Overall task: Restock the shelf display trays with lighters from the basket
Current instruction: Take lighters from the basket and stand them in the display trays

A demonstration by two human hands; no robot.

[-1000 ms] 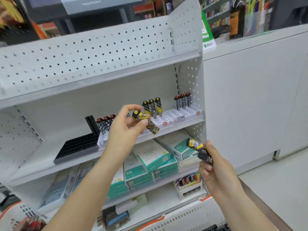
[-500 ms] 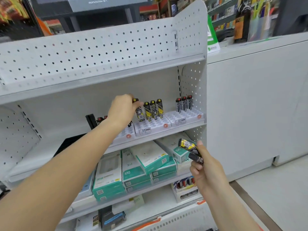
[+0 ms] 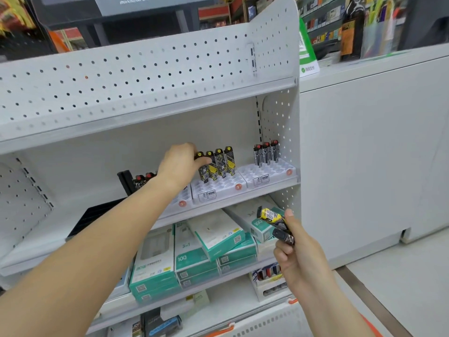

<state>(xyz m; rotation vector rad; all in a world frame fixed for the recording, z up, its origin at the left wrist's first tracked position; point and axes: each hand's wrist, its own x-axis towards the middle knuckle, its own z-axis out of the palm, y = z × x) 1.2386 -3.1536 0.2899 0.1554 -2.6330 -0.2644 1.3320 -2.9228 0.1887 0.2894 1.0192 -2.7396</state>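
At the centre of the frame, the left hand (image 3: pixel 181 164) is reached into the middle shelf (image 3: pixel 243 200), its fingers closed on the leftmost yellow-capped lighter (image 3: pixel 202 167) standing in the middle display tray (image 3: pixel 218 188). Three more yellow-capped lighters (image 3: pixel 222 161) are stood just beside it. At lower right, a small bunch of lighters (image 3: pixel 275 221) is gripped in the right hand (image 3: pixel 300 256). Red-capped lighters (image 3: pixel 266 153) are stood in the right tray (image 3: pixel 272 172).

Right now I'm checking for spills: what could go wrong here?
The left hand presses a lighter into the middle tray right beside the yellow-capped row; a nudge could tip them. The right hand loosely holds spare lighters off the shelf's front, so one could slip to the floor.
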